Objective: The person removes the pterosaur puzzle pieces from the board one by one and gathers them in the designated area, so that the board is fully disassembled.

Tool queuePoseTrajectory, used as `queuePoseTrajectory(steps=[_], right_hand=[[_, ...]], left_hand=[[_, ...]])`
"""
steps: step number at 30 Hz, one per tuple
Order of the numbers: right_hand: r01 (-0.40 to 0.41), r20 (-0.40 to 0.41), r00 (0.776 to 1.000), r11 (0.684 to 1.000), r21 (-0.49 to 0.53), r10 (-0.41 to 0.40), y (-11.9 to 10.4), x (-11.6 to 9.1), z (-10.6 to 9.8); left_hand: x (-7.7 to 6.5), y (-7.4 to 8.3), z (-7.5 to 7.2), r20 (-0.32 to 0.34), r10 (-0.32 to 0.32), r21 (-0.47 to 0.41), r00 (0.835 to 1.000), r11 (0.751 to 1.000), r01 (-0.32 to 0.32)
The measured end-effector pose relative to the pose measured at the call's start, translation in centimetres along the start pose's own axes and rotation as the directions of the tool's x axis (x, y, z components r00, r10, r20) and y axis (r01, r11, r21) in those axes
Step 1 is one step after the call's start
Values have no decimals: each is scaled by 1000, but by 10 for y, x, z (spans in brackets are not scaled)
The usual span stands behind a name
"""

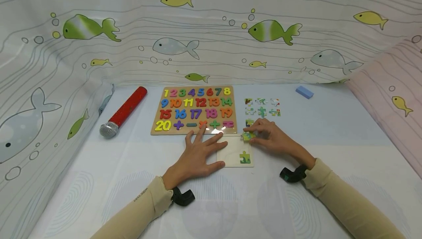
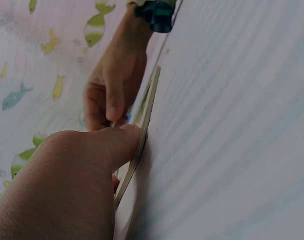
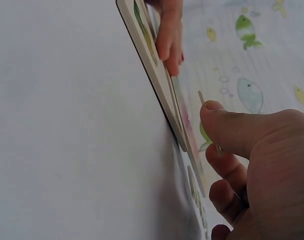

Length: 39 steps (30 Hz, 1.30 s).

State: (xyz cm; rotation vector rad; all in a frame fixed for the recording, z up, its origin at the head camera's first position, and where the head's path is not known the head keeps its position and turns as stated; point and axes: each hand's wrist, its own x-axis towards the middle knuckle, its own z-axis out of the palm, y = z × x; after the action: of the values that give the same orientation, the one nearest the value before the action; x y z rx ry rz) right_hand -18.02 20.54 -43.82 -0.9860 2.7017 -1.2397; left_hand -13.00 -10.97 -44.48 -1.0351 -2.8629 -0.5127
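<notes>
My left hand (image 1: pixel 199 156) lies palm down with fingers spread, pressing on the left side of a square wooden puzzle tray (image 1: pixel 230 156). Its thumb touches the tray's edge in the left wrist view. Between thumb and fingers, my right hand (image 1: pixel 273 140) pinches a green jigsaw piece (image 1: pixel 248 137) above the tray's upper right corner. The right wrist view shows this piece edge-on, raised off the tray. One green jigsaw piece (image 1: pixel 245 158) lies in the tray's lower right corner. Just behind the right fingers is another jigsaw piece (image 1: pixel 249 122), partly covered.
Several loose jigsaw pieces (image 1: pixel 262 112) lie in rows behind the right hand. A wooden number board (image 1: pixel 194 133) with coloured numerals sits directly behind the tray. Farther left is a red microphone (image 1: pixel 126 109); a blue block (image 1: pixel 304 92) lies at the back right.
</notes>
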Motion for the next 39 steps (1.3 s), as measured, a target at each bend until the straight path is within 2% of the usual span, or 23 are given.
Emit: queuePoseTrajectory(steps=[9, 23, 33, 39], right_hand=[[-7, -29, 1000, 1000, 16, 8, 9, -2, -7], [-99, -69, 993, 994, -38, 97, 20, -5, -17], [-66, -113, 992, 995, -70, 58, 29, -7, -23], [-89, -127, 989, 992, -89, 77, 30, -8, -25]], left_hand=[[0, 0, 1, -12, 2, -3, 1000, 1000, -2], [0, -1, 2, -14, 0, -4, 1000, 1000, 0], [-1, 0, 2, -5, -11, -4, 1000, 1000, 11], [-1, 0, 2, -12, -7, -10, 1000, 1000, 7]])
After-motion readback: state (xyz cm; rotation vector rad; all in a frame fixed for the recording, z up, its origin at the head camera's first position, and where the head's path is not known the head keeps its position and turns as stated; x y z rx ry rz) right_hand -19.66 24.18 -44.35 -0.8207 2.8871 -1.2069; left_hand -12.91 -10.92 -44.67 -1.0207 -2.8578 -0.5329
